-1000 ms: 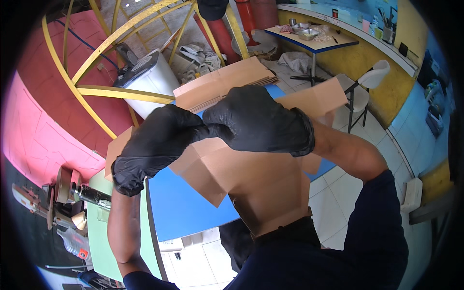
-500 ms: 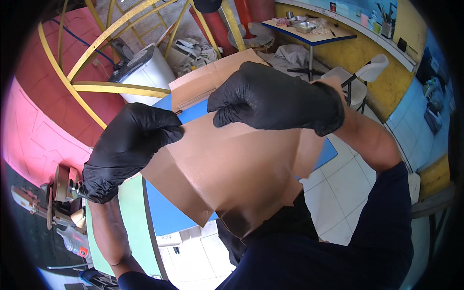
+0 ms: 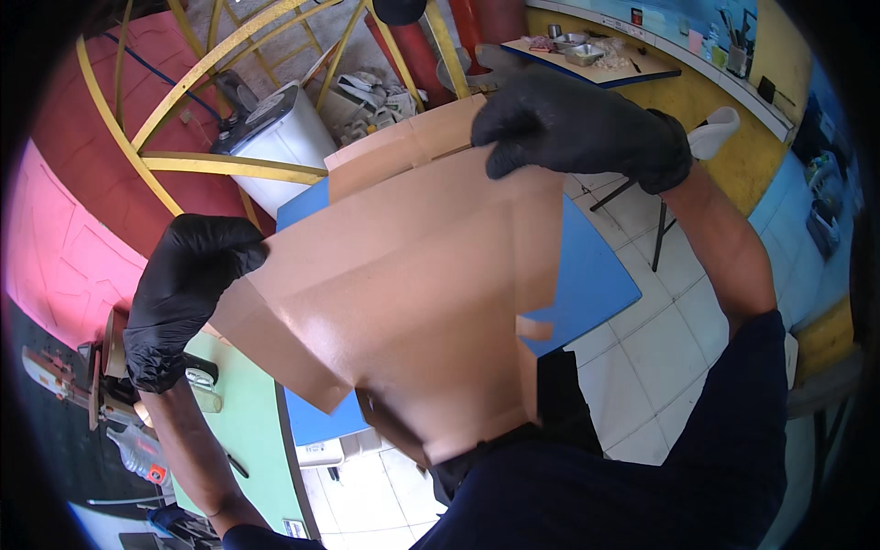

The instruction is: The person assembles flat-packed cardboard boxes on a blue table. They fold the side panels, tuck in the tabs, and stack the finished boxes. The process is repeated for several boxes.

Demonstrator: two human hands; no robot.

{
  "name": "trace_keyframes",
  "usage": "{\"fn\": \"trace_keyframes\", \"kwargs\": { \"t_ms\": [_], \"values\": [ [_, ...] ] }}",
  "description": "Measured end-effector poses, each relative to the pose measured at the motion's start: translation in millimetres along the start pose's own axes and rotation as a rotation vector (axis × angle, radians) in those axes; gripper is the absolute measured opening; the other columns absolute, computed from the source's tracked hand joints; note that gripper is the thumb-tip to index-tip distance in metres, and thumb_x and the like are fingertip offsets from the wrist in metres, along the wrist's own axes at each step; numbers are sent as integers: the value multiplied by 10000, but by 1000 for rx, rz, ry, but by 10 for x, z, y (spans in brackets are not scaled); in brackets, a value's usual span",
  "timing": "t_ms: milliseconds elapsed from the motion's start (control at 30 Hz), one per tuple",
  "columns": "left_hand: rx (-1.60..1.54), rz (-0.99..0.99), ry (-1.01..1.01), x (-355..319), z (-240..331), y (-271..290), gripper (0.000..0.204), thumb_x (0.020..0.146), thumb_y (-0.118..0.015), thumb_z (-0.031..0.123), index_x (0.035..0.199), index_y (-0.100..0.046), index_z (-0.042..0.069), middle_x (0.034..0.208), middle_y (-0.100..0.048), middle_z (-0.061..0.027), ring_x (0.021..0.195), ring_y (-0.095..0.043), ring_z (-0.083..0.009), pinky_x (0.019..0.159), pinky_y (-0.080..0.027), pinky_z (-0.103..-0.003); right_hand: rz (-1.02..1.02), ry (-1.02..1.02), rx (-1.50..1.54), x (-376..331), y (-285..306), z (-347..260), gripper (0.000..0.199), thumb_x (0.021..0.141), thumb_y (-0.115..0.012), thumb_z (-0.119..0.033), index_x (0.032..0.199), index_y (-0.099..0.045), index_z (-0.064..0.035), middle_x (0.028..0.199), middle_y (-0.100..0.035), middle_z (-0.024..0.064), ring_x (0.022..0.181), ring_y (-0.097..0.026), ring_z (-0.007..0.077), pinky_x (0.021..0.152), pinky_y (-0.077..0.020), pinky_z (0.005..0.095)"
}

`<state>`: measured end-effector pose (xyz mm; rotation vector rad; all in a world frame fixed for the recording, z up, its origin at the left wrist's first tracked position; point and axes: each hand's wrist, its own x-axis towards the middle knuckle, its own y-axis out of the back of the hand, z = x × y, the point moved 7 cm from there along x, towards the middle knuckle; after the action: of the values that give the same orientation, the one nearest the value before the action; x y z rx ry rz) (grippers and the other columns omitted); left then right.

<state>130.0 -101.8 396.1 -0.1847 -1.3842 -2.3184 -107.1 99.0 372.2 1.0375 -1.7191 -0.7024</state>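
A brown cardboard box blank, creased and with cut flaps along its sides, hangs tilted in front of my body. My left hand, in a black glove, pinches its upper left edge. At the upper right edge, my right hand, gloved in black too, grips it between thumb and fingers. The lower end of the blank reaches my dark clothing. More flat brown cardboard lies behind it on the blue table, partly covered by the held blank.
A green tabletop adjoins the blue table at left, with a dark pen-like item on it. Yellow metal bars stand beyond, before a white appliance. At far right, a table carries metal trays; a chair stands nearby.
Both hands have moved apart, the left leftward and slightly down, the right up and rightward. The cardboard blank has been spread wider between them, showing more of its upper panel.
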Motion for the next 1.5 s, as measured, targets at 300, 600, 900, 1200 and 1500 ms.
{"fn": "trace_keyframes", "kwargs": {
  "t_ms": [300, 600, 900, 1200, 1500],
  "values": [
    [-216, -74, 140, -105, -378, -146, 187, 917, -785, 23, 1078, -712, -37, 960, -765, -79, 900, -693, -120, 833, -562, -291, -16, 87, 19, 0, -29, 141, 367, 836, -845, -112, 1166, -739, 8, 1140, -743, 125, 1000, -670, 202, 900, -539, 355],
    [-232, 358, 364, -759, -1965, 198, 240, 994, -697, 206, 1061, -722, -23, 948, -704, -26, 836, -640, -111, 769, -523, -287, 403, 42, 192, -491, 178, 712, 534, 1001, -703, -198, 1499, -542, -93, 1499, -576, 77, 1349, -563, 201, 1121, -455, 349],
    [-294, 306, 783, -2663, -3006, -1536, 361, 992, -709, 214, 1239, -705, -49, 1007, -716, -51, 902, -642, -147, 838, -536, -318, -106, -391, 400, -1917, -1837, 1350, 610, 841, -829, -113, 1402, -589, -83, 1438, -605, 121, 1369, -559, 292, 1161, -427, 416],
    [-36, 335, 283, -1317, -1555, -2416, 468, 863, -804, 52, 1312, -671, 37, 1325, -685, -160, 1261, -635, -309, 1091, -479, -399, 176, -360, 51, -2140, -2352, 1526, 499, 819, -759, 21, 1290, -646, -97, 1400, -608, 138, 1269, -591, 353, 1064, -497, 420],
    [-69, -378, -18, -431, -592, -3773, 445, 862, -805, 202, 1286, -713, 101, 1258, -724, -109, 1195, -660, -286, 991, -533, -412, 403, -641, 394, -2471, -2319, 1780, 286, 869, -673, 91, 1130, -694, -23, 1190, -693, 138, 1090, -686, 330, 903, -561, 388]
  ]
}}
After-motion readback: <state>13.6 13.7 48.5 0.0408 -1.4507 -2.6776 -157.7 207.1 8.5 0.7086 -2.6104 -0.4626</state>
